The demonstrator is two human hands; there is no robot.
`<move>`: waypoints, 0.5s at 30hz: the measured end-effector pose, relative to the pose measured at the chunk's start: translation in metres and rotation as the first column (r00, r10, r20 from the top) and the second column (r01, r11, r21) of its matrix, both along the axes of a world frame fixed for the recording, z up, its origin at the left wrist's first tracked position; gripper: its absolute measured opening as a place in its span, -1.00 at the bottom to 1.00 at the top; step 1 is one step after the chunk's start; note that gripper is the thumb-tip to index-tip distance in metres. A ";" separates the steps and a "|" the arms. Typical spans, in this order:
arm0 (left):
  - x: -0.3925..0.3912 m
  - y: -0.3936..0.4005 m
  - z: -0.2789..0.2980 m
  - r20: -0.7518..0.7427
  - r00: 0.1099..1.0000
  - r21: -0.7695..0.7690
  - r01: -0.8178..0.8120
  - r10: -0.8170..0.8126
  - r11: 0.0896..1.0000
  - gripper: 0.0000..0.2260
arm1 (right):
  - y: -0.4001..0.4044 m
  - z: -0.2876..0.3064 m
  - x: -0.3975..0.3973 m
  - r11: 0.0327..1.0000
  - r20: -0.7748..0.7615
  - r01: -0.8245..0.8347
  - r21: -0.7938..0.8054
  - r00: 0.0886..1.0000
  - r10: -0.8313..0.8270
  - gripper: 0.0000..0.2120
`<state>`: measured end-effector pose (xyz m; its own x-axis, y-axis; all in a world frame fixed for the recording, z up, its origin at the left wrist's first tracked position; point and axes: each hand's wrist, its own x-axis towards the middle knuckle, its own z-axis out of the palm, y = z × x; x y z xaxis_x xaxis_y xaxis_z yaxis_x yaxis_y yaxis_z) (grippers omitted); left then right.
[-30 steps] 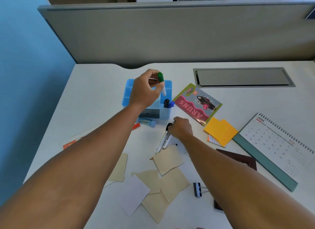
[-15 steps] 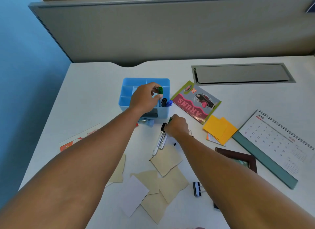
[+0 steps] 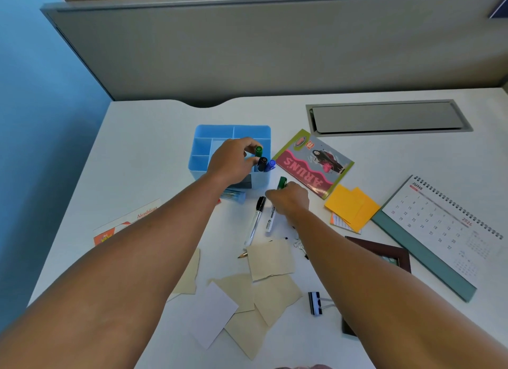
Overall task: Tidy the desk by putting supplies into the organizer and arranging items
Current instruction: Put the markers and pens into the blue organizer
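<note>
The left hand's (image 3: 233,163) fingers (image 3: 248,144) are pinching a green-capped marker (image 3: 258,150) standing in the blue organizer (image 3: 209,137) mid-bench beside black and blue ones, while the right hand (image 3: 290,201) is gripping another green marker (image 3: 281,182) just before the organizer.

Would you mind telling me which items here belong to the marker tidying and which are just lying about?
In use: blue organizer, left hand, green marker, right hand, second green marker.
Lying about: calendar, yellow notes, binder clip.
</note>
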<state>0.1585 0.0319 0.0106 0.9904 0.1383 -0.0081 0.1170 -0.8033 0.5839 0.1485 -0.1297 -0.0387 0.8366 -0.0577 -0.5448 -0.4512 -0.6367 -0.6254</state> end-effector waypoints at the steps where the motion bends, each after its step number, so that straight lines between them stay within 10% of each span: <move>1: 0.000 0.000 0.000 -0.001 1.000 0.002 -0.001 0.001 1.000 -0.74 | -0.002 0.002 0.002 0.999 0.017 0.031 0.028 0.999 -0.031 -0.76; 15: -0.006 -0.001 0.003 -0.019 1.000 -0.008 -0.002 0.002 1.000 -0.70 | -0.012 0.042 0.035 0.919 0.514 0.199 0.341 0.779 -0.360 -0.85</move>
